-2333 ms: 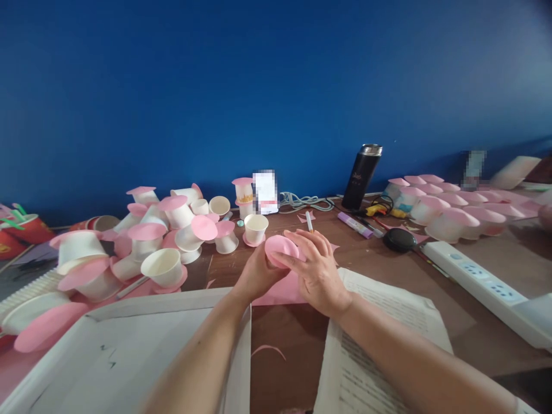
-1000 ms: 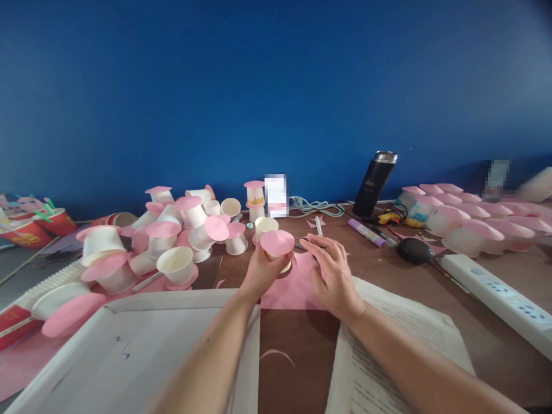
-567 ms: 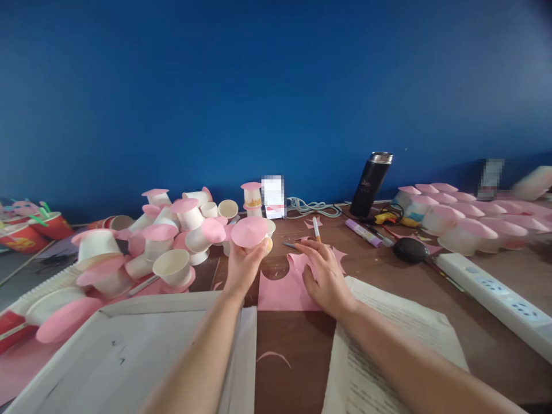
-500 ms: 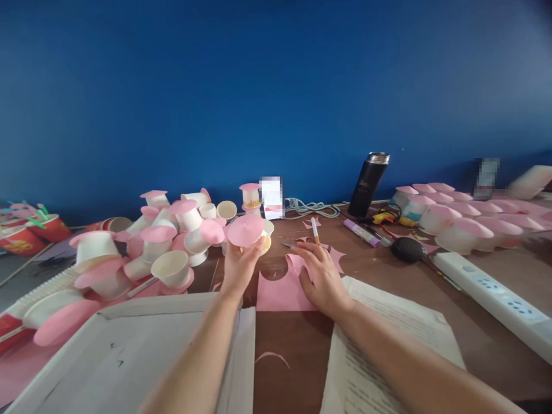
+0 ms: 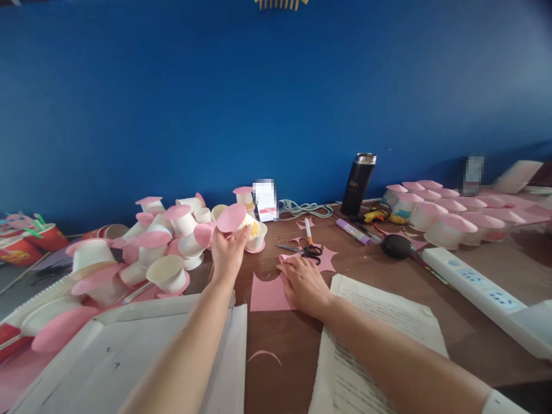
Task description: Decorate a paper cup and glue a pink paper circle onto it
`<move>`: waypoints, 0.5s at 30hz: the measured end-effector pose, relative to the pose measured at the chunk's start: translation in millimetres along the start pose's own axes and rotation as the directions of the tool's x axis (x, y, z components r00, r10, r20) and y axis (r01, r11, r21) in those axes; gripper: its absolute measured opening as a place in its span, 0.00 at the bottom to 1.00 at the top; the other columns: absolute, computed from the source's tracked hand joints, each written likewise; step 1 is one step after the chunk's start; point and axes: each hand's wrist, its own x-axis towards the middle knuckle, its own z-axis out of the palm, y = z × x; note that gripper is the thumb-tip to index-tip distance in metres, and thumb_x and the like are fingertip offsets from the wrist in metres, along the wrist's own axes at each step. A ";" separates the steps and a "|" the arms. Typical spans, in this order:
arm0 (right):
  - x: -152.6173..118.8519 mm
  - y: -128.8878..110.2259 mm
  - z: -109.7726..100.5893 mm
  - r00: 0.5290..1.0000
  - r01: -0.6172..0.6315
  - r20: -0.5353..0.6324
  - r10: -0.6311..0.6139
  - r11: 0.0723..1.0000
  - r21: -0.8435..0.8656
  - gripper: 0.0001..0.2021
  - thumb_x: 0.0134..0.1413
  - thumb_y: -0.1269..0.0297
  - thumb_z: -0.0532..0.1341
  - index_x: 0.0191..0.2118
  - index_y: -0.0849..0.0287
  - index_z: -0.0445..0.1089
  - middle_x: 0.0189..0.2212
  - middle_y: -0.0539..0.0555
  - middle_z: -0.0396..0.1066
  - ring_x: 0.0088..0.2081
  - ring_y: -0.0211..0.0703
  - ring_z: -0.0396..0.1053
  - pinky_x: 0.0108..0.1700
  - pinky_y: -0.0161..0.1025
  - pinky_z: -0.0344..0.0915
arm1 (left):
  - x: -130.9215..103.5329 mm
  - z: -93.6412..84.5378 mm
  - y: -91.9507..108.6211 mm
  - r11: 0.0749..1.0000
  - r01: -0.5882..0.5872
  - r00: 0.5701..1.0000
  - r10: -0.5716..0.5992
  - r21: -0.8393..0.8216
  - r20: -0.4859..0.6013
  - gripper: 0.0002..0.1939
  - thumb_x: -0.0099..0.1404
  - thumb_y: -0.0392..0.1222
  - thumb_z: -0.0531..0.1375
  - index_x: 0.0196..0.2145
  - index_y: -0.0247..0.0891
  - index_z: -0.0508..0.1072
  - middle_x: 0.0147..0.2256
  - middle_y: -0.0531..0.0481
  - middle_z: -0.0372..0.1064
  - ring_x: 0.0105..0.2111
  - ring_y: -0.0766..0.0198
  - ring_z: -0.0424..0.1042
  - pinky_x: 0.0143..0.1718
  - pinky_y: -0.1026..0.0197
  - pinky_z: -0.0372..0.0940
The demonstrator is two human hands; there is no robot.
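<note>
My left hand [image 5: 226,253] grips a paper cup [image 5: 251,225] with a pink paper disc [image 5: 232,218] on its end; the cup is tilted and has a yellow print. Just behind it, a white cup [image 5: 257,237] rests on a pink disc. My right hand [image 5: 305,286] lies on a sheet of pink paper [image 5: 267,292] with a rounded cut in its upper edge, fingers stretched forward. Beyond those fingertips are black-handled scissors [image 5: 308,251], lying on the table among pink scraps [image 5: 329,261].
Several cups with pink discs [image 5: 181,215] crowd the left, and more stand in rows [image 5: 448,221] at right. A black flask [image 5: 359,184], purple glue tube [image 5: 352,230], mouse [image 5: 397,246] and power strip [image 5: 478,287] are on the right. A phone [image 5: 264,201] leans at the wall.
The left hand has tilted the cup, its disc now turned up to the left. My right hand has drawn back toward me, uncovering the scissors' handles. The view has shifted slightly.
</note>
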 end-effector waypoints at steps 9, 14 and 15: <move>0.1 2.4 -0.5 0.999 0.018 0.029 -0.018 1.000 -0.006 0.14 0.57 0.68 0.54 0.49 0.57 0.68 0.45 0.58 0.69 0.47 0.50 0.63 0.49 0.47 0.57 | 11.4 34.7 -3.6 0.874 -0.192 0.981 0.167 0.447 0.095 0.25 0.50 0.55 0.64 0.40 0.35 0.68 0.40 0.39 0.70 0.44 0.47 0.67 0.43 0.50 0.62; 0.6 3.9 -3.3 0.999 0.018 0.033 -0.018 1.000 0.003 0.16 0.55 0.69 0.54 0.50 0.59 0.68 0.47 0.59 0.68 0.48 0.50 0.63 0.50 0.47 0.58 | -9.9 48.2 -6.2 0.783 -0.305 0.952 0.256 0.542 0.166 0.23 0.53 0.55 0.63 0.39 0.34 0.68 0.38 0.37 0.69 0.44 0.44 0.66 0.44 0.47 0.60; 1.1 3.9 -4.8 0.999 0.017 0.031 -0.018 1.000 0.020 0.16 0.55 0.70 0.54 0.49 0.59 0.68 0.47 0.59 0.68 0.48 0.50 0.63 0.50 0.46 0.58 | -14.9 49.3 -5.7 0.784 -0.324 0.946 0.276 0.529 0.170 0.23 0.54 0.54 0.62 0.40 0.34 0.68 0.39 0.37 0.69 0.44 0.45 0.66 0.45 0.48 0.60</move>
